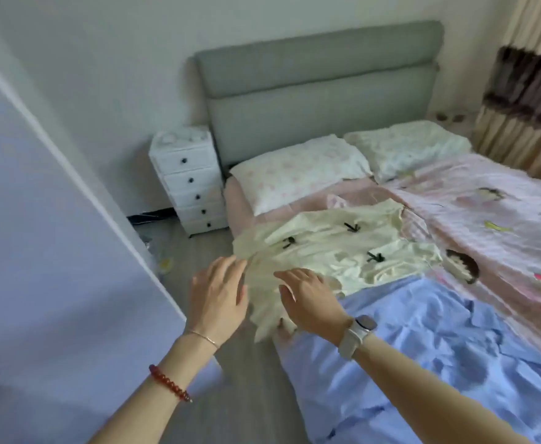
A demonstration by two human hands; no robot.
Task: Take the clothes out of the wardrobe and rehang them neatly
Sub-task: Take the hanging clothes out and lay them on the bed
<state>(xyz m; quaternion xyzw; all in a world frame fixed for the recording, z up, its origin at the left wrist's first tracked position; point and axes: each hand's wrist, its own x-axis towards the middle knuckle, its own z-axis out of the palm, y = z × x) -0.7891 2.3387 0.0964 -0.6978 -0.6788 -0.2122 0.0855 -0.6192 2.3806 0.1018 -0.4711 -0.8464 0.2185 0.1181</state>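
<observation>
Bedroom, seen from my head cam: my 2 arms reach fwd over the near edge of the bed (240, 200). L wrist carries 2 bracelets, a red bead bracelet (169, 383) and a thin chain (203, 338); R wrist has 1 pale watch (360, 331). My left hand (219, 293) has its fingers straight and spread, tips touching the ruffled edge of the cream garment (333, 251). My right hand (307, 298) lies flat on the same garment, fingers relaxed, not curled round anything. The garment is spread on the bed, part of it hanging over the side toward the floor; it shows 3 dark bows. Just beside it, nearer me, lies 1 blue garment (438, 341), crumpled, touching the cream one. Both rest on the pink cartoon-print cover (487, 213). Farther back: 2 pillows (298, 173) side by side against the grey headboard (320, 88). L of the bed, 1 white drawer unit (189, 184) w/ 5 dark knobs. Striped curtain (531, 91) at far R.
</observation>
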